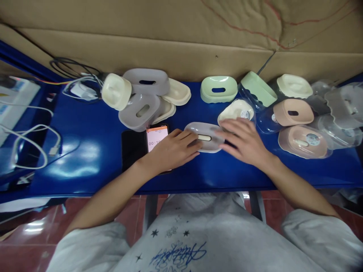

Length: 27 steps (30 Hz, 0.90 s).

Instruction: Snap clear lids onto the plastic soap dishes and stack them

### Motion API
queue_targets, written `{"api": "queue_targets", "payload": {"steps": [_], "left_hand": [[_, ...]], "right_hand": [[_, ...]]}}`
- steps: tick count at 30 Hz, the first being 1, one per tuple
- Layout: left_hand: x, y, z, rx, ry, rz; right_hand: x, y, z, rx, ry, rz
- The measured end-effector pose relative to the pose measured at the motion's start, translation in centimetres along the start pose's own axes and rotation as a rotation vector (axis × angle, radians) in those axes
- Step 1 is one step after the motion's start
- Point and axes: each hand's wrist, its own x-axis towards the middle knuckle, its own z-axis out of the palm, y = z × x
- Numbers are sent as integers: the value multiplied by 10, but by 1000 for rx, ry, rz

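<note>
In front of me on the blue table lies a grey oval soap-dish-like tray [208, 146], with a cream bar [204, 138] showing in its middle slot. My left hand [179, 148] is over the tray's left end, fingers bent around the rim; its fingertips reach toward the bar. My right hand [245, 141] is at the tray's right end with fingers spread, slightly blurred. Whether it touches the tray I cannot tell. Just beyond the right fingers sits a cream piece [234, 109] with a round label, partly hidden by that hand.
A phone [157, 133] showing a timer lies by my left forearm. Grey trays [138, 109] and cream pieces [178, 91] are piled at back left. A green tray [219, 92], pink trays [295, 112] and clear covers [340, 132] stand rightward. Cables [82, 81] lie left.
</note>
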Motion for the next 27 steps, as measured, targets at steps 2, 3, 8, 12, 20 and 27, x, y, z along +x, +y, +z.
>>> {"api": "queue_targets", "payload": {"steps": [2,3,8,12,20,27], "left_hand": [[0,0,-1,-14,8,0],[0,0,-1,-19,13,-2],[-1,1,-2,-27,12,-7],[-1,1,-2,-17,9,-13],[-5,0,1,-51,50,-53],[-3,-3,-7,-72,66,-137]], "right_hand": [[-3,8,-3,-84,67,200],[-5,13,-3,-123,92,311],[-14,33,7,-194,96,574],[-12,35,5,-126,193,531],[-4,16,-9,79,245,225],[-1,2,8,262,52,-62]]}}
